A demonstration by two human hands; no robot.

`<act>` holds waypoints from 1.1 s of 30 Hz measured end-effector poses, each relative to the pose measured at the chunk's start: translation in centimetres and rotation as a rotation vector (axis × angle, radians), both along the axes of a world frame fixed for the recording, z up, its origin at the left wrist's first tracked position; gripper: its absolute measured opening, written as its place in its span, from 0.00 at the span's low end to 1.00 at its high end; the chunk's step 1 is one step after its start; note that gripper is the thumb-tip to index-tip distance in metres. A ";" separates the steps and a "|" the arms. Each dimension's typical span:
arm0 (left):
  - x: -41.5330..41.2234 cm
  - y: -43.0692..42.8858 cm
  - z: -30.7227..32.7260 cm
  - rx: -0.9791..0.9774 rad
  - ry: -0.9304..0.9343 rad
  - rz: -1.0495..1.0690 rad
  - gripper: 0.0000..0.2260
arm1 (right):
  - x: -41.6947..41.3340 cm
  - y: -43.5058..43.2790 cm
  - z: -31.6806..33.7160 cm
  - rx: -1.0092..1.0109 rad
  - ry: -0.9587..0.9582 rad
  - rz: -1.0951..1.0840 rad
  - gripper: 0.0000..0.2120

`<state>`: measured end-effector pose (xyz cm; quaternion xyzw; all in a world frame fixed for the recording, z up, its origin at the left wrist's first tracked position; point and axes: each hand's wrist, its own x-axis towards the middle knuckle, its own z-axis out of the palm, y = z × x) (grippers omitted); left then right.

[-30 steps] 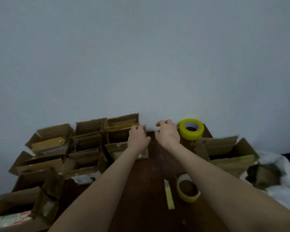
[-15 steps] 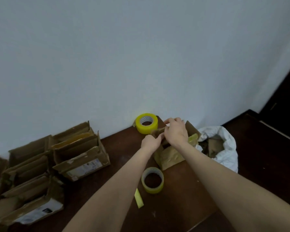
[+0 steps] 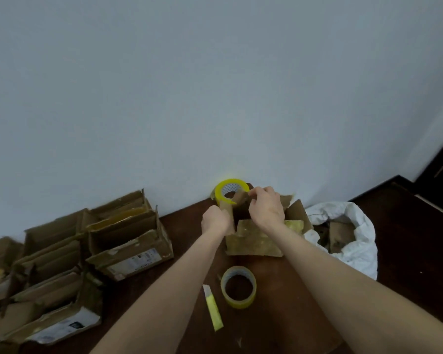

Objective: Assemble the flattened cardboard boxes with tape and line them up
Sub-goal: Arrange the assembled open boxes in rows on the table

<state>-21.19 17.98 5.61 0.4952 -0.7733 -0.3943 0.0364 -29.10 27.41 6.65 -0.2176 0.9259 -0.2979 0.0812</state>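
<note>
A worn cardboard box (image 3: 256,240) stands on the dark wooden floor in front of the wall, its flaps up. My left hand (image 3: 215,221) grips the box's left flap. My right hand (image 3: 266,208) curls over a flap at the box's top. Several assembled open boxes (image 3: 123,238) stand in rows at the left along the wall. A full yellow tape roll (image 3: 230,191) lies behind the box by the wall. A thinner, paler tape roll (image 3: 238,286) lies on the floor between my forearms.
A yellow-and-white cutter (image 3: 212,306) lies beside the thin roll. A white sack (image 3: 348,238) with cardboard pieces inside sits right of the box. The pale wall runs close behind everything. A dark step or doorway (image 3: 440,169) is at the far right.
My view swung right. Both hands left the row of boxes at the left, moved to the box by the sack and took hold of its flaps, lifting them.
</note>
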 end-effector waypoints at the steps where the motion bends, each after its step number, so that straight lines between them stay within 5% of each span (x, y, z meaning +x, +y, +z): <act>1: 0.1 -0.8 0.7 -0.051 0.005 -0.004 0.15 | 0.0 -0.5 0.4 -0.006 0.016 0.007 0.17; 8: 2.7 -6.7 6.6 -0.191 0.302 0.163 0.12 | 0.5 -4.4 4.4 -0.128 0.234 0.060 0.18; 13: 5.9 -9.6 10.6 -0.299 0.476 0.286 0.11 | 1.9 -8.4 8.4 -0.215 0.283 0.044 0.28; 20: 13.4 -14.0 12.6 -0.409 0.568 0.473 0.08 | 4.1 -12.9 9.9 -0.409 -0.207 -0.012 0.40; 25: 18.8 -15.7 12.1 -0.428 0.601 0.547 0.11 | 6.5 -14.9 9.2 -0.614 -0.727 0.114 0.11; 29: 21.8 -15.6 11.9 -0.356 0.646 0.588 0.13 | 8.8 -16.0 8.6 -0.619 -0.563 0.208 0.04; 33: 23.5 -14.6 11.8 -0.045 0.711 0.605 0.25 | 11.3 -16.5 8.4 -0.606 -0.414 0.250 0.09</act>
